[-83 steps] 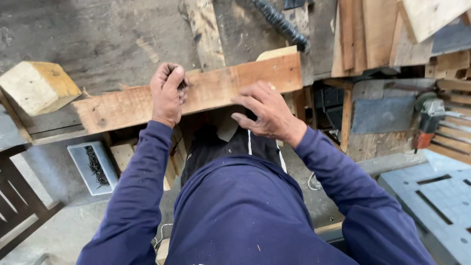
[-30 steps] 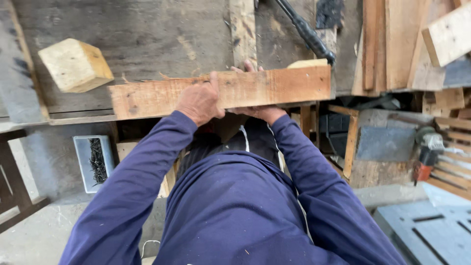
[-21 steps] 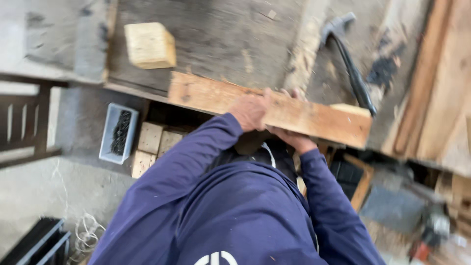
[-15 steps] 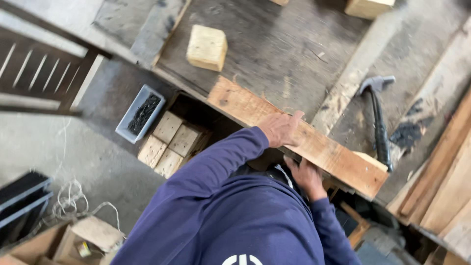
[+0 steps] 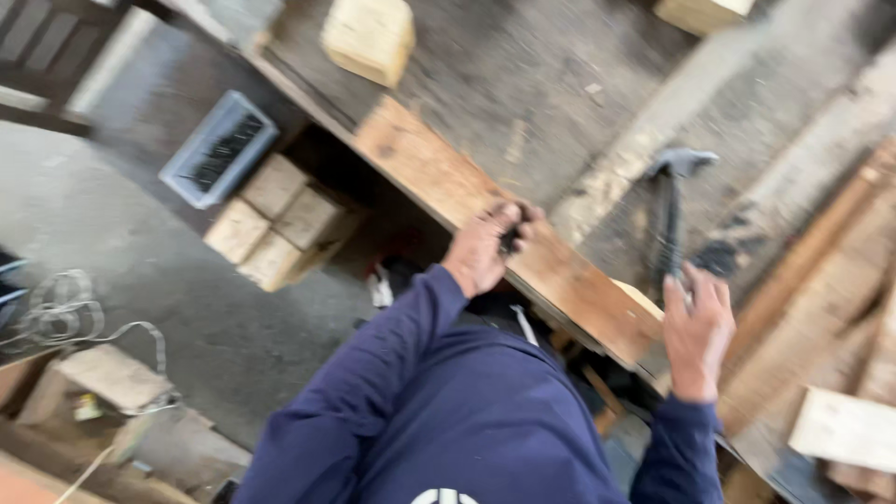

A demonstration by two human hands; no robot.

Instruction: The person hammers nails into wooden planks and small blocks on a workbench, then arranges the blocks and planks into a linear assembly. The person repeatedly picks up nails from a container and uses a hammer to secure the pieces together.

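Observation:
A long brown wooden plank (image 5: 467, 201) lies along the front edge of a grey workbench (image 5: 560, 103). My left hand (image 5: 485, 247) rests on the plank near its middle, fingers curled around a small dark object I cannot make out. My right hand (image 5: 698, 327) is at the plank's right end, fingers closing on the handle of a dark hammer (image 5: 672, 210) that lies on the bench with its head pointing away from me. The view is tilted and blurred.
A pale wood block (image 5: 369, 37) sits on the bench at the back, another (image 5: 700, 11) at the top edge. Planks (image 5: 821, 308) are stacked at the right. Below the bench are stacked wood blocks (image 5: 275, 219) and a grey tray (image 5: 219, 149) of dark pieces.
The view swung and tilted. My right hand left the plank's underside and went out to the hammer handle. My left hand stayed on the plank.

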